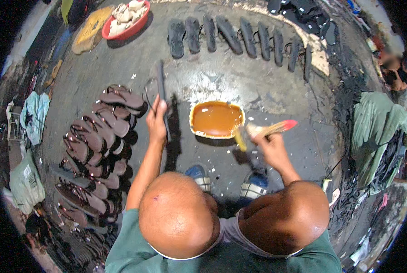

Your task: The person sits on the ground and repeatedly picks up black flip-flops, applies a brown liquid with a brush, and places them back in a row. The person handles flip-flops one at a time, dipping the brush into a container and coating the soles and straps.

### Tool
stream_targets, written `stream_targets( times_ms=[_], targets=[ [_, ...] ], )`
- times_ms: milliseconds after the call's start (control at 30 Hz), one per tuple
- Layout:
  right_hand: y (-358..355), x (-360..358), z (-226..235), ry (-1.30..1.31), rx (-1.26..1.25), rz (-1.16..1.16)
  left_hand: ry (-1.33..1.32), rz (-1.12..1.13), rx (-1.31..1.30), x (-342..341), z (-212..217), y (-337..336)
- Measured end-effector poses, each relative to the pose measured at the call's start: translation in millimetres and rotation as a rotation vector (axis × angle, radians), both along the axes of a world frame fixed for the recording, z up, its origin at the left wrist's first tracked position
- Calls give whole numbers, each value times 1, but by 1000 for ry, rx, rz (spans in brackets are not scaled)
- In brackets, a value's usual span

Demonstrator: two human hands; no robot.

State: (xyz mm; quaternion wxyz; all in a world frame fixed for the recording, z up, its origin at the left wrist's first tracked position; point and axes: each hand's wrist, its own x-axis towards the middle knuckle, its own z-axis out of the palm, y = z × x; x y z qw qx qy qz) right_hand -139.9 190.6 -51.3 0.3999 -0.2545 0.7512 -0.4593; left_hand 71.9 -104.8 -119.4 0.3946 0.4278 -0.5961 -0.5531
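My left hand (156, 122) grips a dark sandal (161, 75) turned on edge, so its sole shows only as a thin strip; a thin strap loops out on its left side. In my right hand (272, 149) is a paintbrush (281, 126) with a pale, worn body and a red end. The brush is just right of a rectangular tub (192, 129) of amber-brown liquid, which looks like glue. A yellowish piece (240, 141) hangs over the tub's right corner. The sandal is left of the tub, apart from it.
Brown strapped sandals (89, 139) lie in overlapping rows on the left. Several dark soles (248, 37) line the far floor. A red basin (145, 21) of pale pieces stands far left. Green cloth (371, 132) and dark scraps (344, 218) lie at right. My sandalled feet (254, 184) are near the tub.
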Motion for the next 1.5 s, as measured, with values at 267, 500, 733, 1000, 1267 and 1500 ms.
stream_targets(
  times_ms=[267,500,733,1000,1267,1500],
  targets=[
    [-99,11,74,131,-531,-174,681,-415,539,-109,135,63],
    [-82,23,82,-69,-610,-186,711,-420,510,-113,120,76],
    [-82,1,68,399,-627,-317,826,-400,505,-107,147,88],
    [-71,11,84,627,-743,200,811,-326,522,-103,156,82],
    [-79,18,66,390,-740,-197,783,-352,355,-98,154,98],
    [-71,0,107,474,-896,-460,793,-390,417,-105,146,97]
  ],
)
